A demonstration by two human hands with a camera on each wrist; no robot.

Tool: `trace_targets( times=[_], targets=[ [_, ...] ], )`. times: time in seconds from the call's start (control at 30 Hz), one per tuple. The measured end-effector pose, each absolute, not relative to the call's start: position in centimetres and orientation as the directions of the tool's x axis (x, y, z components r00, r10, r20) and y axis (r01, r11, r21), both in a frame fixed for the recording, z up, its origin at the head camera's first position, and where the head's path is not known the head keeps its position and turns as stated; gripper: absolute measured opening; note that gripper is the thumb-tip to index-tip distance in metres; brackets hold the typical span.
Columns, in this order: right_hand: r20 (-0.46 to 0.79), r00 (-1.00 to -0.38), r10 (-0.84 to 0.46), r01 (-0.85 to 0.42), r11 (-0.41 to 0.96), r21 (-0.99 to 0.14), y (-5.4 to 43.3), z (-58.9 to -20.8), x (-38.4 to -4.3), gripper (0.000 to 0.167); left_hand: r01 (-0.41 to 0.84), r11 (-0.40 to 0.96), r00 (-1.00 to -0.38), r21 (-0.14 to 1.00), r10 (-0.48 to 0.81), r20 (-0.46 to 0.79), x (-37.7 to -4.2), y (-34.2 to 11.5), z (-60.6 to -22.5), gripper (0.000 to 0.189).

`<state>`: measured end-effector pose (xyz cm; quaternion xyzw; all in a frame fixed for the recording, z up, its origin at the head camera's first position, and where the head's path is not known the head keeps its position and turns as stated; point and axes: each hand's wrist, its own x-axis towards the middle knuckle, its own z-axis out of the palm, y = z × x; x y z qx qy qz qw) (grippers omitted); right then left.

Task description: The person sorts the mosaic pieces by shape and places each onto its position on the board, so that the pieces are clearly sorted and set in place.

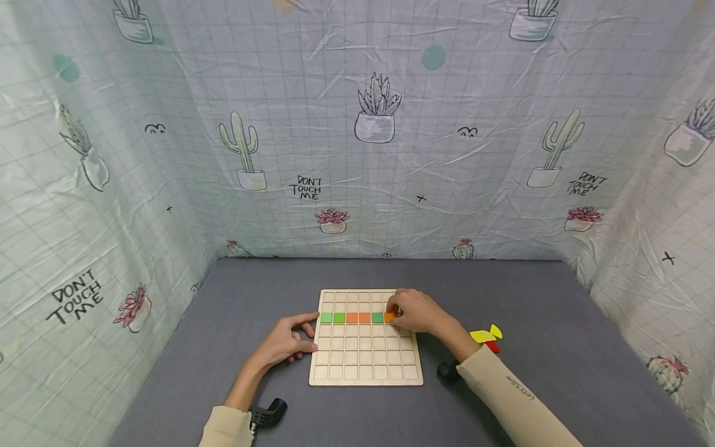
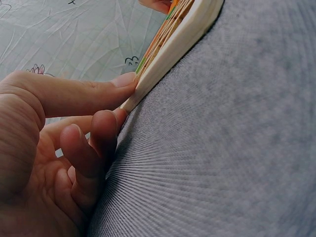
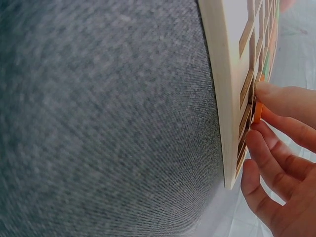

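Observation:
A pale wooden grid board (image 1: 363, 357) lies flat on the grey table. Its second row from the far edge carries green tiles (image 1: 339, 318) and orange tiles (image 1: 358, 318). My left hand (image 1: 283, 340) touches the board's left edge with thumb and forefinger spread apart; its other fingers curl loosely beside the board. Over the right end of that row, my right hand (image 1: 418, 311) pinches an orange square tile (image 3: 257, 112) between thumb and fingers. In the right wrist view the tile stands tilted at the cells, its far side partly hidden by the thumb.
Yellow pieces (image 1: 481, 336) and a red piece (image 1: 492, 346) lie on the table right of the board, partly behind the right forearm. A printed cloth (image 1: 385, 167) hangs round the back and sides. Each wrist wears a black camera mount (image 1: 270, 413).

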<state>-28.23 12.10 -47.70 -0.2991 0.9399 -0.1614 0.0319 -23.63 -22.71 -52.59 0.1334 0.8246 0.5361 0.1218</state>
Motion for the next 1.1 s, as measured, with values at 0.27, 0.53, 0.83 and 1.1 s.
trace_targets(
  times=[0.27,0.53,0.83,1.1],
  targets=[
    [0.027,-0.820,-0.571,-0.544,0.765,-0.345,12.10,-47.61,-28.14,0.016,0.089,0.388,-0.936,0.917,0.348,-0.057,-23.70,-22.72,-52.68,0.076],
    [0.044,-0.812,-0.582,-0.557,0.751,-0.354,12.31,-47.55,-27.94,0.016,0.086,0.395,-0.937,0.915,0.343,-0.060,-23.51,-22.66,-52.52,0.076],
    [0.053,-0.816,-0.576,-0.554,0.752,-0.356,12.25,-47.63,-27.75,0.016,0.090,0.388,-0.934,0.917,0.352,-0.057,-23.63,-22.80,-52.66,0.076],
    [0.054,-0.817,-0.574,-0.552,0.751,-0.362,12.23,-47.61,-27.74,0.016,0.086,0.385,-0.935,0.919,0.349,-0.059,-23.67,-22.85,-52.67,0.077]
  ],
)
